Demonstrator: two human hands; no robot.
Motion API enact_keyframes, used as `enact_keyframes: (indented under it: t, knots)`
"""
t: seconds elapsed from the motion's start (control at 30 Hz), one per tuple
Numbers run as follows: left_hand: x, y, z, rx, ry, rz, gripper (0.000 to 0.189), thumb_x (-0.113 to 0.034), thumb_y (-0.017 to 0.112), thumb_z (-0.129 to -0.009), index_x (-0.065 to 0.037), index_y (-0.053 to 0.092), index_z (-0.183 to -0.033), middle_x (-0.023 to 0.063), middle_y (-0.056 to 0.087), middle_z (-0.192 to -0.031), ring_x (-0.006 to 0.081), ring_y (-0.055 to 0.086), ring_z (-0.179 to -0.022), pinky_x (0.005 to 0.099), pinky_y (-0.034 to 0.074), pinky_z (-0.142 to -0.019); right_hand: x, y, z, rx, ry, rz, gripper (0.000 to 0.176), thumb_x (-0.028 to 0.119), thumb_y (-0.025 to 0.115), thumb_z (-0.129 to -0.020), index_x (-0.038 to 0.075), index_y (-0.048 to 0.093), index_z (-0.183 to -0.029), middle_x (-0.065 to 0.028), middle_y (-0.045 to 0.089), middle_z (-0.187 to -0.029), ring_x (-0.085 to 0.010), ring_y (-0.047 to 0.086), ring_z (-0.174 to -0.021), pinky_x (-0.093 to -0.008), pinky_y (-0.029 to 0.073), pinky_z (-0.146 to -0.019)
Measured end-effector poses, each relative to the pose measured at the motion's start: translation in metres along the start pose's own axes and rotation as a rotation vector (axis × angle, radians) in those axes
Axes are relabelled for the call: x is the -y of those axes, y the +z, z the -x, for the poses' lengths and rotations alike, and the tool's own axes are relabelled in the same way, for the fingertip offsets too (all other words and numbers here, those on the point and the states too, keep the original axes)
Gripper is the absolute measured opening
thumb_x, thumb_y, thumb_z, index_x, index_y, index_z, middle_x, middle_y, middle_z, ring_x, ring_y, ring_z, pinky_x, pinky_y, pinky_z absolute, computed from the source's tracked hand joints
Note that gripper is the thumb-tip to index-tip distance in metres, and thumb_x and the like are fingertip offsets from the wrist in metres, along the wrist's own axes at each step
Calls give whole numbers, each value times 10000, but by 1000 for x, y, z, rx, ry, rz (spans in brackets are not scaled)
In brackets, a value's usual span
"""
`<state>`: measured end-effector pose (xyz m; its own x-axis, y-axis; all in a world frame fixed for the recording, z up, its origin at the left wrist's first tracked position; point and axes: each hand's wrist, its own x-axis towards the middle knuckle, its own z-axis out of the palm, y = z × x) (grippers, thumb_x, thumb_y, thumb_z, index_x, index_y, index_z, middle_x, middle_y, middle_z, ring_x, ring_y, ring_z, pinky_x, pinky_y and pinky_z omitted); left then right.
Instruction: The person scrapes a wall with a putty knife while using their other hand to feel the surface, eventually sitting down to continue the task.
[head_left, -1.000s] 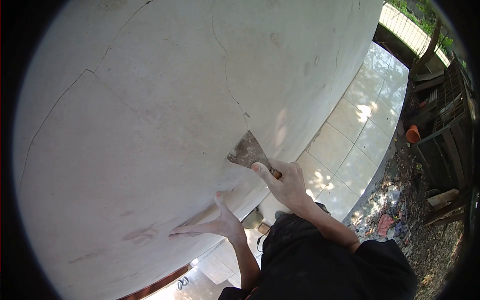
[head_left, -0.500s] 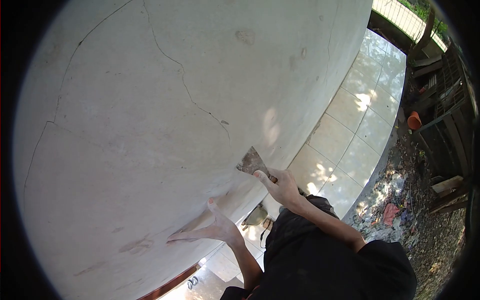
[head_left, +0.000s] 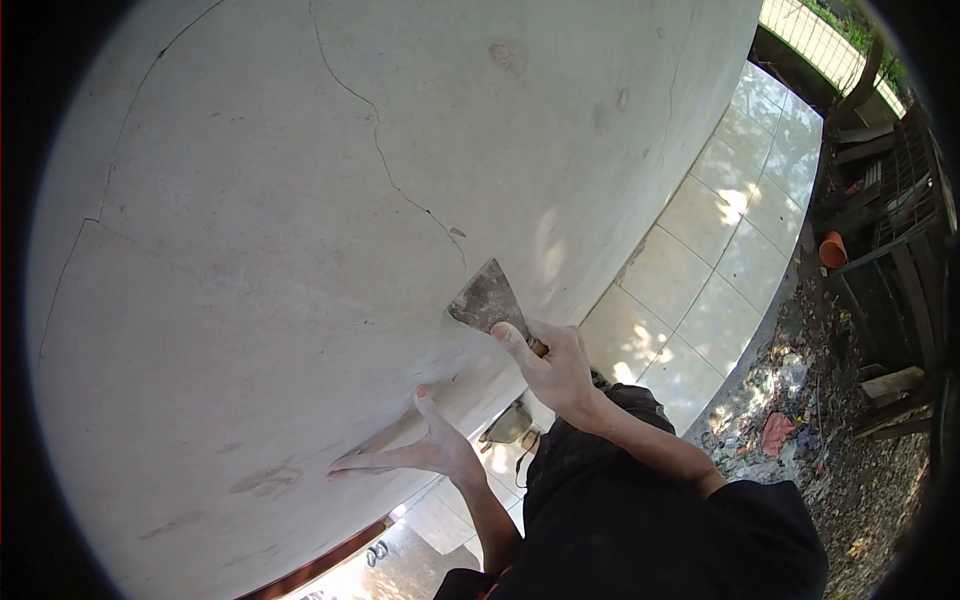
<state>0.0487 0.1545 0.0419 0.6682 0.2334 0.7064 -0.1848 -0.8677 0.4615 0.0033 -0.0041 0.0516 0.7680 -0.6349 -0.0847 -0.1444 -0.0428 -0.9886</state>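
Note:
A pale plastered wall (head_left: 260,260) with thin dark cracks fills the left and middle of the view. My right hand (head_left: 555,370) grips a putty knife (head_left: 488,298) by its handle, thumb on the base of the flat metal blade. The blade lies at the wall, just below the lower end of the middle crack. Lower left of it, my left hand (head_left: 435,450) is spread at the wall, thumb up and fingers pointing left, with nothing in it. Whitish dust covers both hands.
A tiled walkway (head_left: 665,270) runs along the wall's foot. Beyond it are littered soil, an orange pot (head_left: 832,250) and stacked wood (head_left: 893,383). A dark green object (head_left: 508,425) sits on the floor behind my left hand.
My right hand has moved up and left with the putty knife, bringing the blade closer to the crack's end. My left hand is nearly unmoved, and the view has shifted slightly.

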Motion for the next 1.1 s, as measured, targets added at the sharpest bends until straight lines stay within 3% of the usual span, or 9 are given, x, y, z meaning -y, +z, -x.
enact_keyframes:
  t: [0.27,0.43,0.57,0.67,0.73,0.87,0.97,1.03,1.1]
  knots:
    - [5,2,-1,-12,0,-4,1326,-502,801,-721,28,-146,-1482,288,-154,-1543,434,-132,-1441,648,31,-1127,-39,9,12,12,24,116,513,467,671,-879,13,608,-648,-73,410,-411,-171,349,-374,-355,329,-419]
    - [-2,-2,0,18,-44,-4,1328,-515,800,-716,20,-140,-1486,288,-161,-1541,437,-130,-1440,649,34,-1126,30,-13,-1,34,-127,176,492,470,682,-862,27,622,-658,-87,484,-429,-217,487,-359,-355,376,-419]
    - [5,3,1,-10,-23,25,1327,-521,799,-715,12,-137,-1490,286,-177,-1538,437,-141,-1439,650,34,-1125,-25,-7,6,42,-53,250,473,454,685,-864,32,618,-662,-84,491,-434,-227,497,-366,-356,377,-419]
    - [3,2,0,0,3,8,1322,-512,801,-717,9,-135,-1492,285,-190,-1534,435,-148,-1438,650,31,-1125,-14,3,9,21,-85,171,433,440,683,-870,49,644,-687,-85,502,-442,-227,524,-381,-352,389,-420]
    - [-6,-3,-1,18,-49,29,1314,-492,804,-723,8,-137,-1492,291,-186,-1531,436,-154,-1436,646,31,-1127,16,7,10,31,-344,199,421,369,699,-877,8,602,-683,-106,455,-450,-206,440,-373,-336,369,-428]
    - [-2,-1,-2,9,-26,1,1318,-492,804,-722,10,-142,-1490,295,-180,-1530,437,-156,-1435,639,34,-1130,-2,4,12,33,-337,215,407,372,705,-867,27,598,-679,-106,485,-456,-244,509,-389,-342,394,-430]
    - [-4,-4,1,16,-29,63,1327,-486,809,-717,12,-149,-1488,299,-180,-1528,436,-158,-1435,634,33,-1133,-25,2,19,90,-174,382,390,362,719,-854,41,593,-673,-97,495,-456,-233,528,-390,-338,394,-420]
    - [-6,-4,0,35,-57,7,1344,-477,822,-700,11,-151,-1488,297,-185,-1527,439,-152,-1435,631,38,-1134,-5,5,22,25,-332,364,397,375,715,-856,42,595,-676,-85,498,-451,-235,520,-378,-339,390,-411]
    - [-6,-6,0,52,-65,9,1347,-461,830,-695,12,-152,-1487,298,-184,-1527,441,-151,-1435,630,36,-1134,23,4,24,60,-322,372,406,381,709,-861,39,595,-672,-80,494,-445,-237,521,-373,-338,390,-407]
